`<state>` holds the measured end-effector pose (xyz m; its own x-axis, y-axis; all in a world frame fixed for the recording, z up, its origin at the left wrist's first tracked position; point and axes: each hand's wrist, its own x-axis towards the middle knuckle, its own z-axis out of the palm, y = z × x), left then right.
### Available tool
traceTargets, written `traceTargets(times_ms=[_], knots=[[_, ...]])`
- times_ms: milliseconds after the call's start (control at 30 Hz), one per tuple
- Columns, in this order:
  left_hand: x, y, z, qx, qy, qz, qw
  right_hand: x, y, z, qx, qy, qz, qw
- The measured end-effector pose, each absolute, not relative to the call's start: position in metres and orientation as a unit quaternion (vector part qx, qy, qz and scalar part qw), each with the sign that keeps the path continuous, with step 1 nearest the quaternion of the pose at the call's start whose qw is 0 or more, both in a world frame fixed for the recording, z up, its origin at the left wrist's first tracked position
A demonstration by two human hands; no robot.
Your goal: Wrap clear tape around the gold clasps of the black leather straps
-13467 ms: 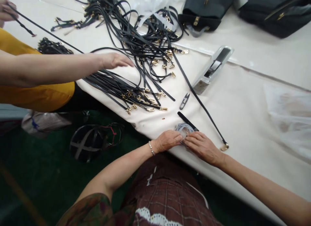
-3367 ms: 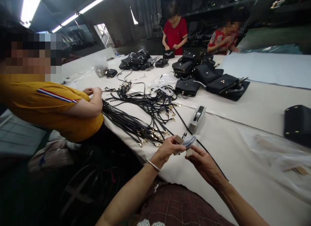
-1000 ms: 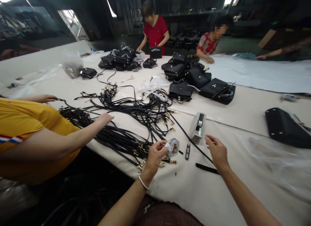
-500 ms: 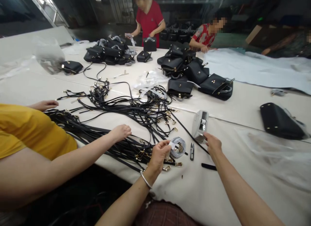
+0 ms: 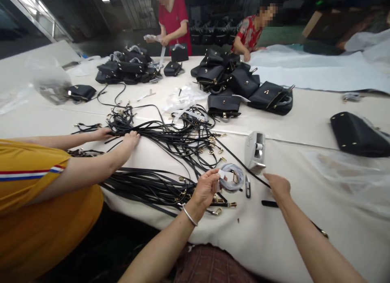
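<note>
Fingers [image 5: 215,176] of the left hand [image 5: 204,190] are pinching a film-wrapped coil [image 5: 233,183] by its white tab [image 5: 222,174], holding it above the surface [image 5: 258,234]; gold-coloured hardware is showing inside the ring. A silvery bracelet [image 5: 189,215] is circling that wrist. The right hand [image 5: 278,185] is reaching toward the near end of a tape dispenser [image 5: 255,151], fingertips bunching; whether they are grasping anything, I cannot tell. Thread snips [image 5: 248,187] are lying between the coil and the right hand, and a long black strap [image 5: 231,152] is running beneath that hand. Left of the coil, many black straps [image 5: 137,175] with gold-coloured clasps are spreading, and a co-worker in yellow [image 5: 36,157] is handling others in the heap. Farther back, black handbags [image 5: 243,86] are piling together, and a person in red [image 5: 173,17] is holding clear wrapping.
</note>
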<state>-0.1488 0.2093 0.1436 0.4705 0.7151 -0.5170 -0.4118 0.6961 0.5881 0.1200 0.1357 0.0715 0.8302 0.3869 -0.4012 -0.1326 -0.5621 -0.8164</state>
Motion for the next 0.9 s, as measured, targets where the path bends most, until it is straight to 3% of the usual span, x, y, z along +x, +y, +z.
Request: traceTargets(times_ms=[133,267,400,700,900], knots=[[-0.146,0.216,0.143,0.260,0.410,0.366,0.794,0.108,0.118,0.105,-0.810,-0.119,0.352,0.454],[-0.142,0.218,0.144,0.355,0.408,0.364,0.758,0.060,0.120,0.155,-0.727,-0.272,0.479,0.409],[-0.136,0.211,0.148,0.406,0.398,0.357,0.741,0.019,0.142,0.185,-0.687,-0.363,0.497,0.386],[-0.134,0.196,0.145,0.415,0.375,0.355,0.749,0.030,0.154,0.160,-0.755,-0.374,0.410,0.349],[-0.126,0.179,0.149,0.469,0.422,0.391,0.670,0.033,0.150,0.154,-0.722,-0.404,0.414,0.379]])
